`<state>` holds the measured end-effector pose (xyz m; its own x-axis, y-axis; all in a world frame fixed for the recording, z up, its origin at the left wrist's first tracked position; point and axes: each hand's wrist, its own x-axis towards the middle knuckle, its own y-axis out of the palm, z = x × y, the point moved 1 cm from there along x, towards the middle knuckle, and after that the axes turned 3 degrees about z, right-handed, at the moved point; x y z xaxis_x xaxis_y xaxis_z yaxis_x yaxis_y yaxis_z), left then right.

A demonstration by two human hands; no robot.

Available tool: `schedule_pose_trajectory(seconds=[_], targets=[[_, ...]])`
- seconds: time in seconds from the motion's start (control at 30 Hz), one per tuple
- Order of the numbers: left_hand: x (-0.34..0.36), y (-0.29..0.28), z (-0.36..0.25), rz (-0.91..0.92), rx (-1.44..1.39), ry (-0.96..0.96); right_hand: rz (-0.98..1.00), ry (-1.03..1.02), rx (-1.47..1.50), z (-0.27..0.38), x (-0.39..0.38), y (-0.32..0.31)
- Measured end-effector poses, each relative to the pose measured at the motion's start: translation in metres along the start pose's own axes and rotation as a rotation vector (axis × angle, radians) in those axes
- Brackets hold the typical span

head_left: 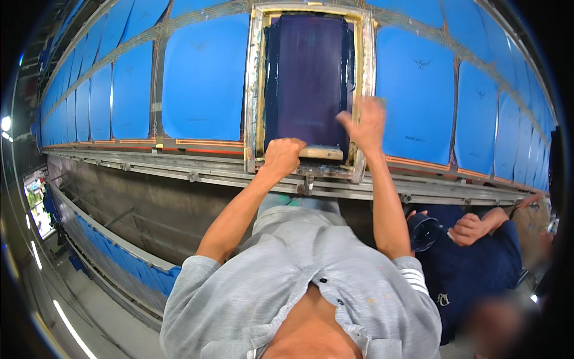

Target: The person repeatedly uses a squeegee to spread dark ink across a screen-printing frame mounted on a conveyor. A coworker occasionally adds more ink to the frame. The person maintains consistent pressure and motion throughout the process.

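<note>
A silver-edged printing screen frame lies across the table. Its mesh is dark purple, with thick dark ink along both sides. At the near end of the frame lies a squeegee with a pale wooden handle. My left hand is closed at the squeegee's left end, fingers wrapped down over it. Above the frame's right rail my right hand is open, thumb spread and fingers stretched, slightly blurred, with nothing in it.
Blue fabric panels lie in rows along the long table. A metal rail runs along its near edge. At my right, a person in a dark shirt holds a dark ink-coated cup. More blue panels hang at left.
</note>
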<state>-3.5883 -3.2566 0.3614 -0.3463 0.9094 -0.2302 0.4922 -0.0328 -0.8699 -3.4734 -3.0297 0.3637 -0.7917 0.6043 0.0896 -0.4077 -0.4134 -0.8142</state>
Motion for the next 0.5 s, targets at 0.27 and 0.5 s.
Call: schedule_pose_trajectory(seconds=[0.27,0.5], targets=[[-0.022,-0.002,-0.002,-0.071,-0.038,0.007,-0.280,0.470,0.093,-0.104,0.042,0.022],[-0.046,-0.053,0.027,-0.149,-0.167,0.074,-0.428,0.386,0.324,0.015,0.052,-0.022]])
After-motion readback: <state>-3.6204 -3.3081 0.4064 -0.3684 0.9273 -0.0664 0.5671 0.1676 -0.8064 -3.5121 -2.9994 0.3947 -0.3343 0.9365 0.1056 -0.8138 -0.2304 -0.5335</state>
